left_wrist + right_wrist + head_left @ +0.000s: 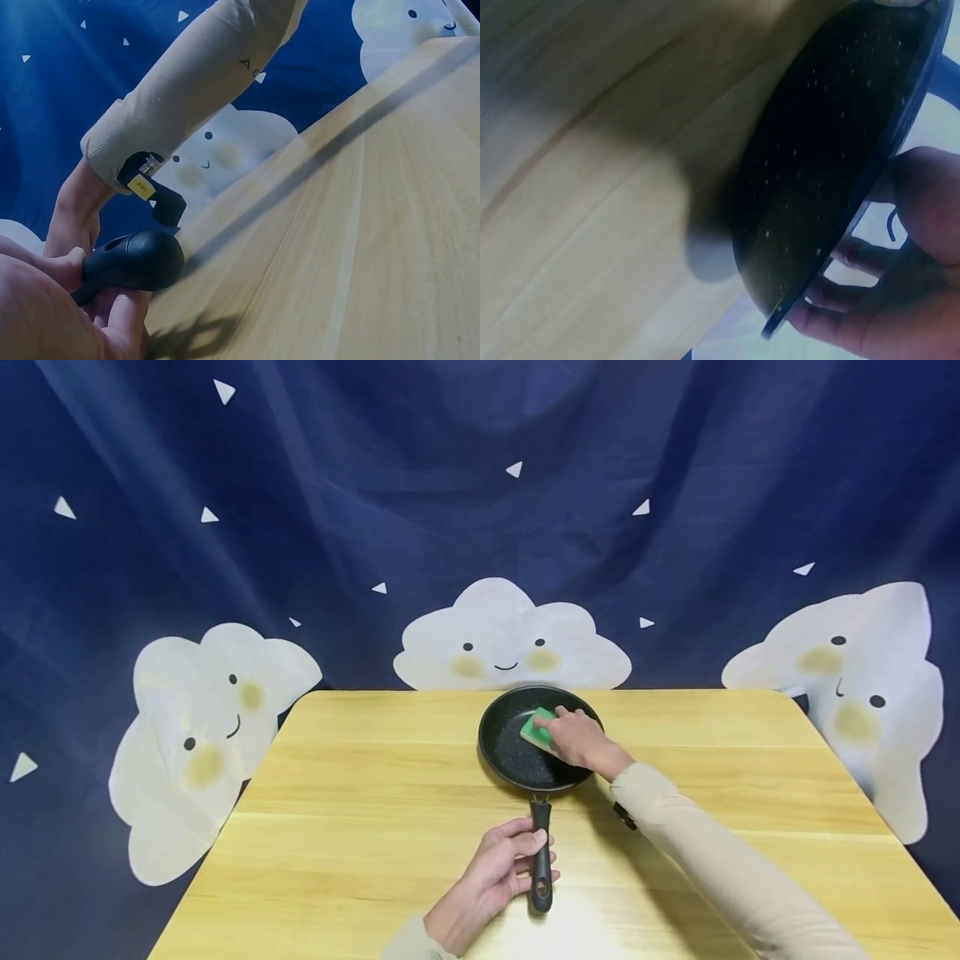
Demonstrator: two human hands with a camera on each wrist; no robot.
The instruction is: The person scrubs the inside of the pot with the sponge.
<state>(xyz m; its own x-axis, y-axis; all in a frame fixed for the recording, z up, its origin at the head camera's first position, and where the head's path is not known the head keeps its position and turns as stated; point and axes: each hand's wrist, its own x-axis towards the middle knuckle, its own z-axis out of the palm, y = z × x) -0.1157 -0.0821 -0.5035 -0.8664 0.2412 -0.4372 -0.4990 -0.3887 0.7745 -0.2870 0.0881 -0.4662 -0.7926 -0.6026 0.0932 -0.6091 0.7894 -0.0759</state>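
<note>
A black frying pan [498,735] is near the far edge of the table, its handle [541,837] toward me. My left hand [491,868] grips that handle, thumb on top and fingers wrapped beneath. The handle's rounded end [154,259] sticks out of the grip in the left wrist view. Inside the pan, my right hand [579,742] holds a green sponge [537,727] with a pale lower layer against the cooking surface. The right wrist view shows the pan's speckled outer side [817,157] close over the wood, with the fingers behind its rim and the sponge hidden.
The pale wooden table [360,793] stretches to both sides of the pan. Behind it hangs a dark blue curtain [450,510] with white clouds and triangles. A small black device [624,816] is strapped at the right wrist.
</note>
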